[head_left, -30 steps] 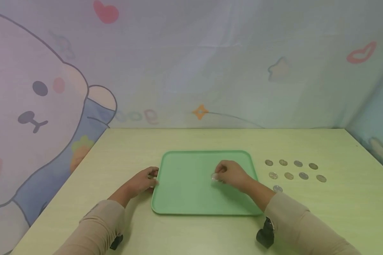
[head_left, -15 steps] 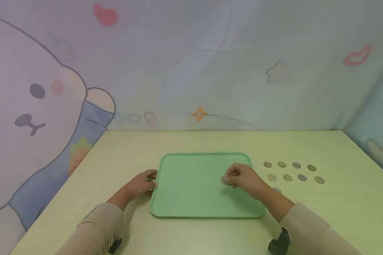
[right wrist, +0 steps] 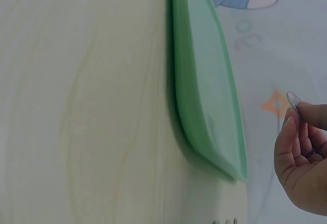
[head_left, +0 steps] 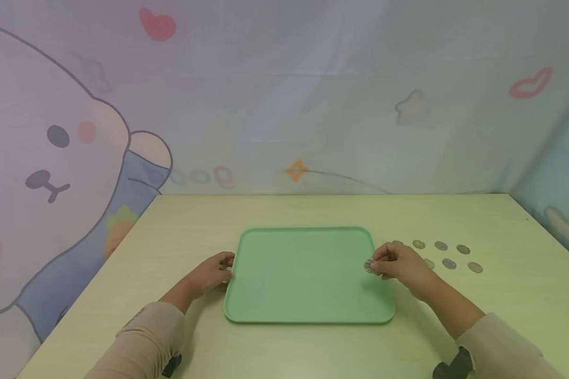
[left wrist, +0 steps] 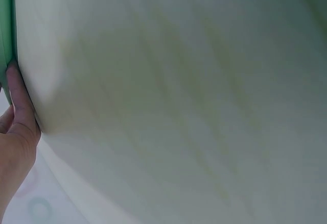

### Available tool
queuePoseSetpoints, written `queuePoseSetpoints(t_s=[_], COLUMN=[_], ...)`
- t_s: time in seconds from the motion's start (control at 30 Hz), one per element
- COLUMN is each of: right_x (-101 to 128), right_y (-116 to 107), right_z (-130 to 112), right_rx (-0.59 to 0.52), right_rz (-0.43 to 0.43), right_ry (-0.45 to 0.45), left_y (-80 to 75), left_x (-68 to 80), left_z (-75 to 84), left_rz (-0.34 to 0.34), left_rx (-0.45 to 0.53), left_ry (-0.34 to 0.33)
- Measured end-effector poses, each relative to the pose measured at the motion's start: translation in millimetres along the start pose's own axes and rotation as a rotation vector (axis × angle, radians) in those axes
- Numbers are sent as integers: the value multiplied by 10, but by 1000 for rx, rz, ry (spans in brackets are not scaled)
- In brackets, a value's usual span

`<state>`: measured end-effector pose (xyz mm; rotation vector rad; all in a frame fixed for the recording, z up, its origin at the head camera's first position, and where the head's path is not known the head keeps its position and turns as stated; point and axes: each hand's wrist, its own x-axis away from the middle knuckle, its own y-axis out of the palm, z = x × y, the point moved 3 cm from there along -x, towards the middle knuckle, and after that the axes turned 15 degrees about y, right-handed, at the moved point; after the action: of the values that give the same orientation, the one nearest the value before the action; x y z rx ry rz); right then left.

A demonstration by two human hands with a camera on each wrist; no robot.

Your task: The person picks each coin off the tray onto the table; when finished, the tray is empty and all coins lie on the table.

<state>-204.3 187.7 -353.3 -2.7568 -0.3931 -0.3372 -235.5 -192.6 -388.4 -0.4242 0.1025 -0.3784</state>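
Right now, seen from my head camera and both wrist cameras:

My right hand: my right hand (head_left: 400, 264) hovers over the right edge of the tray, fingers curled, thumb and fingertips pinching a coin.
Coin in my grip: the silver coin (head_left: 370, 266) is lifted clear of the surface, held on edge just above the tray's right rim. The right wrist view shows its thin edge (right wrist: 292, 100) poking out above my fingertips (right wrist: 295, 116).
My left hand: my left hand (head_left: 212, 273) rests on the table at the tray's left edge, fingers loosely curled against the rim. The left wrist view shows one finger (left wrist: 19, 106) lying along that green edge. I cannot tell whether the fingers truly clasp the rim or only lean on it.
Tray: the green tray (head_left: 284, 310) lies flat in the middle of the table, closer to the near edge than to the far one. It has rounded corners and a low raised rim.
Loose coins: the other coins (head_left: 449, 263) lie in rows on the table's right side, just beyond my right hand and well apart from the tray. My hand hides some of them.
Table: the pale yellow-green table (head_left: 294, 210) has a faint wood grain.
Backdrop: a pastel cartoon curtain (head_left: 52, 147) with a white bear hangs behind the far and left edges.
Sleeves: both my arms wear beige sleeves (head_left: 147, 337).
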Motion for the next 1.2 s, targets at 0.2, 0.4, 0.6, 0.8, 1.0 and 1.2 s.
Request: queuePoseSetpoints(t_s=[0.2,0.4,0.6,0.8,1.0,1.2], right_x=[90,170,244,281,268,241], right_y=[-237,-454,-634,-744,-811,-848], right_z=[152,329,473,585,689,761], right_rx=[7,25,32,71,129,200], right_rz=[38,90,129,164,174,205], right_ry=[20,60,101,135,149,172], left_y=[12,15,8,8,11,3], left_x=[7,13,16,6,-11,-9], left_z=[8,5,18,17,-15,-36], left_rz=[6,7,-2,3,3,-3], left_rx=[-17,-18,-6,-17,-19,-12], left_ry=[-5,-8,-4,-9,-21,-21])
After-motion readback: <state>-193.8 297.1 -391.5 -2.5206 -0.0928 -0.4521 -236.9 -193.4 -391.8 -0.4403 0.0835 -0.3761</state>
